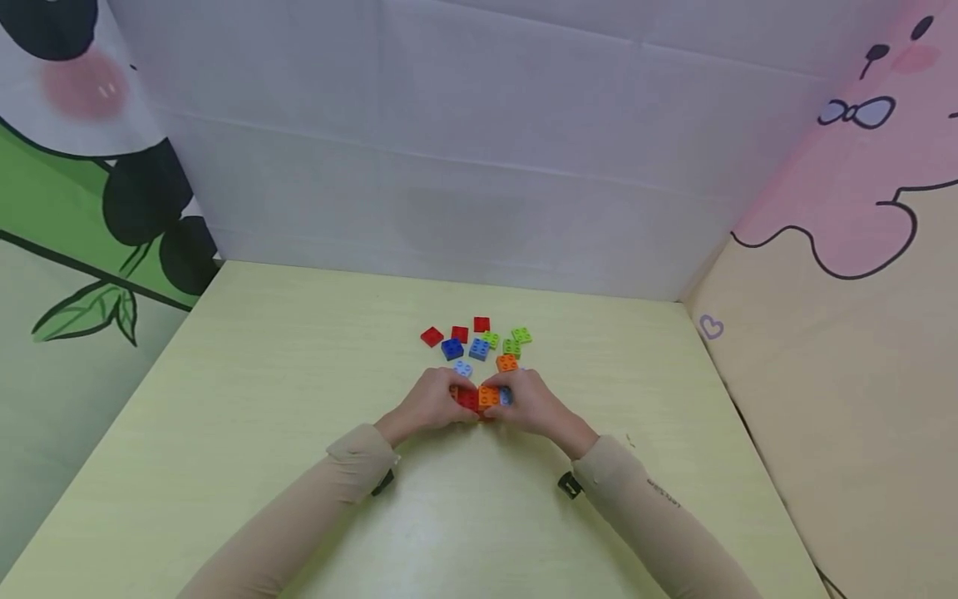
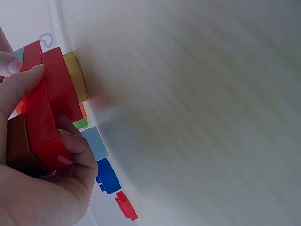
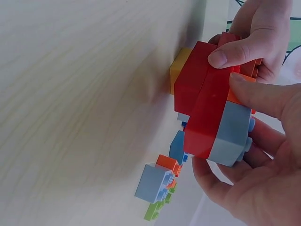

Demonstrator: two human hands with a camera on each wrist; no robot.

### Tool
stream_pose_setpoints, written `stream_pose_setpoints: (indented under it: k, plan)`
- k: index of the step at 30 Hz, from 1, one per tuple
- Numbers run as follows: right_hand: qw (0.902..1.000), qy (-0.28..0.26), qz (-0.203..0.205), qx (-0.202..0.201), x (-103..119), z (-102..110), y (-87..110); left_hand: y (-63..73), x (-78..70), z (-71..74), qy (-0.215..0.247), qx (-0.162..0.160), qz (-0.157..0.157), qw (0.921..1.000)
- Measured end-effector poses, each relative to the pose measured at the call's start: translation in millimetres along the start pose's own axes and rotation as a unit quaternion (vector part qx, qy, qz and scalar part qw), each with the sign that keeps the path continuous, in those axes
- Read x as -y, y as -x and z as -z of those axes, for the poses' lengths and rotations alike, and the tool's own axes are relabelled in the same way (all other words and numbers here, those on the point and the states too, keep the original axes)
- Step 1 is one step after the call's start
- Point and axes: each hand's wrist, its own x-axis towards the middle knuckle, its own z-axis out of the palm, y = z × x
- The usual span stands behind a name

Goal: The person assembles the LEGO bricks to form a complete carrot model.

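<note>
Between both hands is a joined block of toy building bricks. It has long red bricks in the middle and a yellow brick at the bottom. An orange brick and a light blue brick sit on top at the right end, and a brownish-orange brick at the left end. My left hand grips the left end, thumb on the near red side. My right hand grips the light blue end, with its thumb by the orange brick. The two thumbs almost meet.
Loose bricks lie just beyond the hands: several red ones, a dark blue one, a blue one, a light blue one, an orange one and several lime green ones. Fabric walls border the table.
</note>
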Motion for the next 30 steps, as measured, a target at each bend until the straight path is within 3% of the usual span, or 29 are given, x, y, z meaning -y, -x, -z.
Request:
stream_pose_setpoints:
  k: [12,23,30]
  plan:
    - [1.0,0.006,-0.002,0.0,-1,0,2.7,2.5,-5.3,-1.1,-0.002,-0.005,0.0,1.0]
    - [0.9967,-0.076,0.019,-0.022,-24,-4,1.7,3.6,-10.2,0.1,-0.004,-0.002,0.01,0.9999]
    - [0.995,-0.096,0.006,-0.024,-28,-9,1.3,3.4,-9.5,-0.4,-0.009,0.001,0.016,0.9998]
